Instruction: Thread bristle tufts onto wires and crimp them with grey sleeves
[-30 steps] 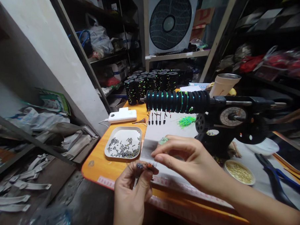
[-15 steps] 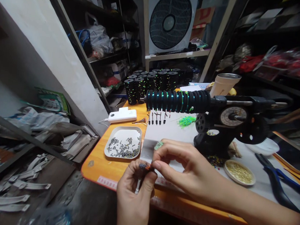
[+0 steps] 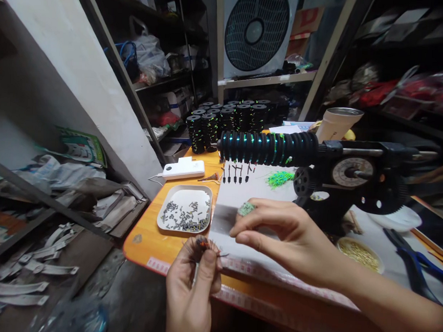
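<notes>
Between the thumb and fingers of my left hand (image 3: 196, 282) is a small dark bristly piece (image 3: 204, 244) with orange in it, at the table's front edge. My right hand (image 3: 281, 232) is above the white sheet (image 3: 229, 210), to the right of that piece and apart from it. Its thumb and forefinger tips are slightly apart, with nothing visible between them. Something pale green and textured (image 3: 246, 208) is at a finger of this hand. Left of the sheet, a white tray (image 3: 168, 193) holds many small dark pieces.
A black machine (image 3: 353, 172) with a ringed roller (image 3: 269, 148) stands behind my hands. Green strands (image 3: 279, 178), a dish of gold bits (image 3: 360, 254) and blue-black pliers (image 3: 404, 257) lie around it. Black spools (image 3: 227, 118) stand at the back, a power bank (image 3: 184, 169) at the left.
My right hand has moved away from the bristly piece and its fingertips have parted. My left hand has shifted slightly left, still holding the piece. The view has shifted a little.
</notes>
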`<state>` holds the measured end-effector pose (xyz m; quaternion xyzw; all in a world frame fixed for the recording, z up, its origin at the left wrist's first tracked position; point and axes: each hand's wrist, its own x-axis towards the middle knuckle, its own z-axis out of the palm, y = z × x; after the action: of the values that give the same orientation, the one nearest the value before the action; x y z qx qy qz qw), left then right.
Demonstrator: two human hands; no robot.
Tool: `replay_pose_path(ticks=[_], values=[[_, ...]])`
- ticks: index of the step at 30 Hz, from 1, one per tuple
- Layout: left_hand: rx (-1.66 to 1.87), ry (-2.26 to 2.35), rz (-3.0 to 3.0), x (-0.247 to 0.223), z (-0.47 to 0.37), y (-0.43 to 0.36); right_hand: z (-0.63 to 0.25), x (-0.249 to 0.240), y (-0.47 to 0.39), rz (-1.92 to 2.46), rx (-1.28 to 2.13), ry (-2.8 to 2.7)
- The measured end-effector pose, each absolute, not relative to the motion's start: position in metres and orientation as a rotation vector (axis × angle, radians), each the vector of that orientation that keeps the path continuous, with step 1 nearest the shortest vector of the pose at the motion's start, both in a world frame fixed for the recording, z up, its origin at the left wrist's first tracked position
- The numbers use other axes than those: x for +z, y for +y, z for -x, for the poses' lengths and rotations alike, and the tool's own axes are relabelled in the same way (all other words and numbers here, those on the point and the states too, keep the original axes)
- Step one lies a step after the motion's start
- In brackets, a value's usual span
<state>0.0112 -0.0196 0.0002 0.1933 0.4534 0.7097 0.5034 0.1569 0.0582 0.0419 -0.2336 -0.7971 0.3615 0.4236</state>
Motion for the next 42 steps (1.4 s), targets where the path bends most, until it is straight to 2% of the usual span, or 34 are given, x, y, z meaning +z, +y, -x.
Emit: replay_pose_path(ticks=[8,15,17,21,23,29,42], values=[[1.908,1.375,-0.657,-0.004,-0.02,-0.022,-0.151,0.048,0.042,0.658,0.864,-2.024],[1.856,0.917,-0.41,0.004,-0.024,-0.022,-0.145,0.036,0.037,0.623,0.848,-1.979],[1.842,0.863,-0.38,0.005,-0.023,-0.021,-0.143,0.026,0.036,0.528,0.707,-1.998],[1.794,0.826,-0.407,0.001,-0.022,-0.019,-0.144,0.012,0.033,0.296,0.212,-2.177],[1.811,0.826,-0.466,-0.003,-0.02,-0.019,-0.147,0.014,0.032,0.199,0.126,-2.233],[1.827,1.09,-0.509,-0.005,-0.017,-0.023,-0.154,0.042,0.039,0.505,0.668,-2.001],[1.818,1.074,-0.457,0.0,-0.016,-0.022,-0.153,0.048,0.041,0.591,0.789,-2.112]])
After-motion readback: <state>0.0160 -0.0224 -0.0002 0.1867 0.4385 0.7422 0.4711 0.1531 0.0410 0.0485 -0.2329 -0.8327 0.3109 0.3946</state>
